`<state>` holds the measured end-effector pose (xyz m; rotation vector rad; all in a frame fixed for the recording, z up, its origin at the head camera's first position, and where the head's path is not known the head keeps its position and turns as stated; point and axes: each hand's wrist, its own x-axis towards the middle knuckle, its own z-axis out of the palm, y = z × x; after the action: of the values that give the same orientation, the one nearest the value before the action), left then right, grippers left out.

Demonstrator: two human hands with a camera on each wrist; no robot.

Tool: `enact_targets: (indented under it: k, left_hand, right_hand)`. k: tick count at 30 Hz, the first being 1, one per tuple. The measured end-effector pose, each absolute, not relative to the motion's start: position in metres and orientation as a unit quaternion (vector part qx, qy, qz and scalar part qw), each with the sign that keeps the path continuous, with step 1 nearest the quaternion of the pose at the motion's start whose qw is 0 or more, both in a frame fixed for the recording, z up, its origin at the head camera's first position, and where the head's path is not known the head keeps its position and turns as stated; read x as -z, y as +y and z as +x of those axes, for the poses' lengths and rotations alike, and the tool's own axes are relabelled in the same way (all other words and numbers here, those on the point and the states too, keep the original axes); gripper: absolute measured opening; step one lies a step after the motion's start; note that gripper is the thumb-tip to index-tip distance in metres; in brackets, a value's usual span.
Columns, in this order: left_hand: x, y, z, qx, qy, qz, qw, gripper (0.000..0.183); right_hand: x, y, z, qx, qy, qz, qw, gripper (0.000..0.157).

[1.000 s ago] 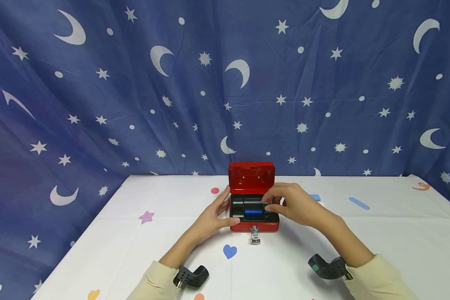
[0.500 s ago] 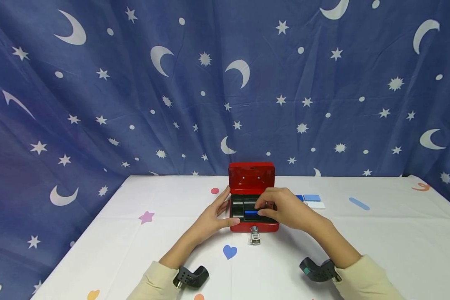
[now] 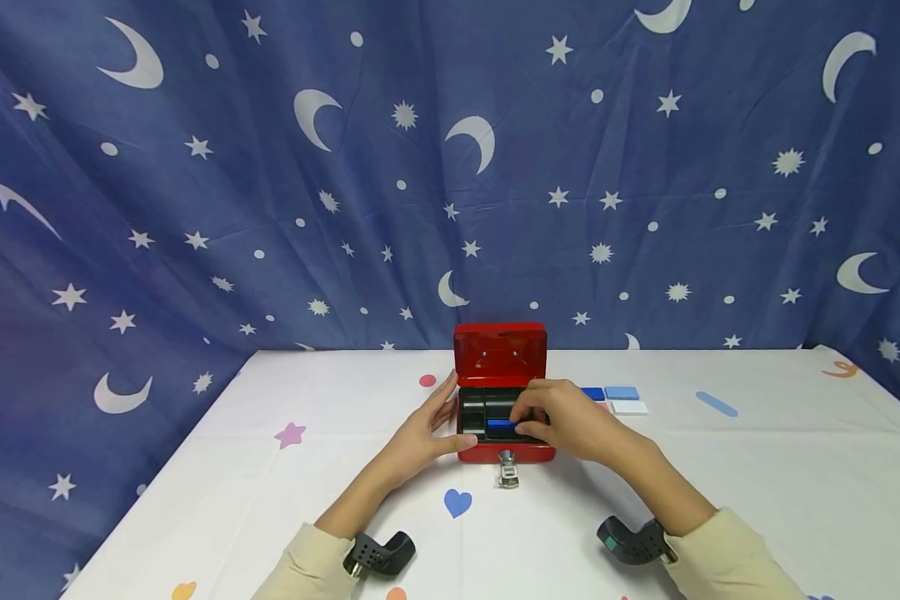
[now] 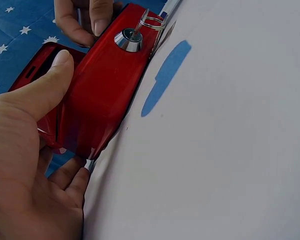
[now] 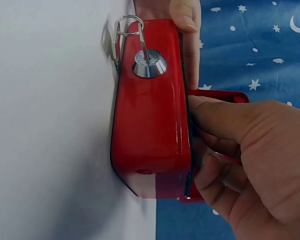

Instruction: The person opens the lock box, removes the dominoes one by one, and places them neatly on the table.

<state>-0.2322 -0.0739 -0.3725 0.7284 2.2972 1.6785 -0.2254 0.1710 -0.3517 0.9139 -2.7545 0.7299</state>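
A red cash box point(image 3: 472, 454) stands on the table with its lid point(image 3: 498, 354) raised and a black compartment tray point(image 3: 473, 406) inside. Keys on a ring point(image 3: 508, 475) hang from the front lock point(image 4: 129, 40). My left hand point(image 3: 420, 437) holds the box's left side, the thumb over its front rim and the fingers along the side. My right hand point(image 3: 570, 421) reaches into the tray from the right. Its thumb and index finger pinch the right end of a narrow blue piece point(image 3: 498, 424) in the front middle compartment. The fingers hide the tray's right part.
Flat rectangular pieces lie behind my right hand: a dark blue one point(image 3: 592, 393), a light blue one point(image 3: 622, 392) and a white one point(image 3: 630, 407). A pink one is partly covered. A blue curtain point(image 3: 390, 208) with moons and stars hangs behind the white table point(image 3: 330, 492).
My right hand has moved left and slightly forward across the tray to the blue piece, uncovering the flat pieces behind it. The left hand keeps its hold on the box.
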Motion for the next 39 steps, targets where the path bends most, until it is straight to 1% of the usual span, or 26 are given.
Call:
enact_targets:
  k: [15,22,39]
  left_hand:
    - [0.3724,-0.0744,-0.2320,-0.570,0.777,0.248,0.102,0.091]
    - [0.3725,-0.0745,-0.2321,-0.571,0.776,0.247,0.104,0.090]
    - [0.3743,-0.0751,-0.2341,-0.567,0.776,0.256,0.107,0.091]
  right_hand:
    - [0.3580,0.1660,-0.2271,-0.224,-0.922,0.297,0.108,0.012]
    - [0.3590,0.1657,-0.2276,-0.213,-0.924,0.299,0.110,0.011]
    - [0.3579,0.1672,-0.2268,-0.204,-0.912,0.333,0.123,0.019]
